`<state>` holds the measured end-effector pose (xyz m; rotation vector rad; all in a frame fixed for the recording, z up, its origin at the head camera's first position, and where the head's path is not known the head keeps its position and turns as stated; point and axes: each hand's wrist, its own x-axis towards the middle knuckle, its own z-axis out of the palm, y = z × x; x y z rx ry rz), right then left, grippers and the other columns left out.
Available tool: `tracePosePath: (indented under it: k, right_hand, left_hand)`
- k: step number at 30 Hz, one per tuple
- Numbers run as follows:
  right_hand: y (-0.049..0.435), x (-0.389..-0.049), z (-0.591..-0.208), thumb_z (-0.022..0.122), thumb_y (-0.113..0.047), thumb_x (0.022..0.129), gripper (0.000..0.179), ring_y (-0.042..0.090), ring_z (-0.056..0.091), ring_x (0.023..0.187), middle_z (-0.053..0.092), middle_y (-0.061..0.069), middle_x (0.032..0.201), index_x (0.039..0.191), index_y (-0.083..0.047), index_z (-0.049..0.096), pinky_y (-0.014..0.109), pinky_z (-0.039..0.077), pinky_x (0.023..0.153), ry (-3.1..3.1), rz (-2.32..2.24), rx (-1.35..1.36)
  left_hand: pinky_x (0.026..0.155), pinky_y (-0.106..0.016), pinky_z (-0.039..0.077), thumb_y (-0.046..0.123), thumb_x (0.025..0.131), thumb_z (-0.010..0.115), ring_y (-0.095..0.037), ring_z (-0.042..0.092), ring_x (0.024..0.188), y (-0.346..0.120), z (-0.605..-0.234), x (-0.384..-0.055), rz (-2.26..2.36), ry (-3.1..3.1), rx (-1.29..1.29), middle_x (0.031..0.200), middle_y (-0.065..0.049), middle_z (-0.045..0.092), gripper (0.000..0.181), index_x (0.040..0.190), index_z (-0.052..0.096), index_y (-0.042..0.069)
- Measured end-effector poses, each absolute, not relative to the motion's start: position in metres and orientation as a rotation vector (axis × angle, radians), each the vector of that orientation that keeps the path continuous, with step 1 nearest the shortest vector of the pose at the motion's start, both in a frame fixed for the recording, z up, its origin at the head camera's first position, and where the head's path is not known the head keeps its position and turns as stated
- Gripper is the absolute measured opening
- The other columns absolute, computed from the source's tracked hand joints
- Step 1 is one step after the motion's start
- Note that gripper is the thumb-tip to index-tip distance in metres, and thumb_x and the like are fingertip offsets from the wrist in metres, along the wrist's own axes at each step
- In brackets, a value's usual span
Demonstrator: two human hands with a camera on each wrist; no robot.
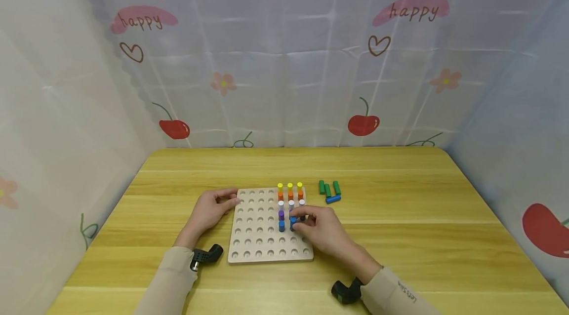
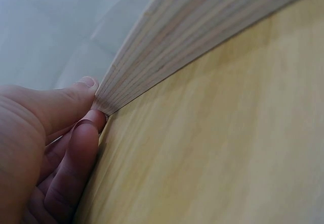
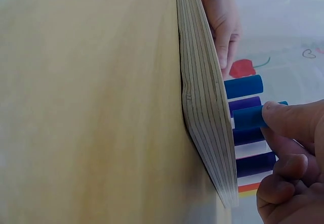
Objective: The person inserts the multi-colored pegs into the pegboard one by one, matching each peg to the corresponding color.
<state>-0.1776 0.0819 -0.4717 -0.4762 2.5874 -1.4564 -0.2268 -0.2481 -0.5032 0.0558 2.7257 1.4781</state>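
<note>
A pale wooden pegboard with rows of round holes lies flat on the table. My left hand holds its far left edge; in the left wrist view the thumb rests at the board's edge with fingers bent beside it. My right hand pinches a blue peg between thumb and fingertips, upright at the board; whether it is fully seated cannot be told. Left of it stands another blue peg. Behind are purple pegs, white pegs, orange pegs and yellow pegs, partly hidden by the hand.
Beyond the board's right side lie several loose green pegs and one blue peg on the wooden table. A printed curtain hangs behind and at both sides. Black wrist devices sit near both cuffs.
</note>
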Motion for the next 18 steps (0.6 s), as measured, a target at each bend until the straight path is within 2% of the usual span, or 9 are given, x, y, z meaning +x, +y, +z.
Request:
tracePosePath:
  k: [6,13,18]
  right_hand:
    - [0.0825,-0.1771,-0.4723,0.080,-0.012,0.091,0.020,0.009,0.046,0.062,0.063,-0.004,0.083,0.110,-0.020,0.081,0.019,0.034,0.053,2.638,-1.420,-0.505]
    - [0.0820,-0.1756,-0.4710,0.080,-0.012,0.091,0.018,0.010,0.048,0.063,0.072,-0.003,0.096,0.107,-0.020,0.082,0.019,0.035,0.052,2.663,-1.411,-0.511]
    - [0.0815,-0.1743,-0.4709,0.080,-0.012,0.090,0.018,0.007,0.046,0.060,0.065,-0.006,0.079,0.107,-0.019,0.082,0.019,0.033,0.051,2.681,-1.391,-0.531]
  left_hand:
    - [0.070,-0.023,0.057,0.030,0.097,0.075,-0.010,0.069,0.084,-0.2476,-0.5025,-0.2269,1.469,2.722,0.042,0.111,-0.006,0.075,0.041,0.134,0.071,0.013]
    - [0.070,-0.023,0.057,0.031,0.097,0.074,-0.009,0.069,0.084,-0.2489,-0.5037,-0.2277,1.466,2.733,0.056,0.112,-0.006,0.075,0.042,0.134,0.070,0.011]
    - [0.070,-0.024,0.058,0.031,0.097,0.074,-0.010,0.069,0.085,-0.2495,-0.5043,-0.2285,1.468,2.728,0.059,0.112,-0.007,0.075,0.042,0.134,0.070,0.011]
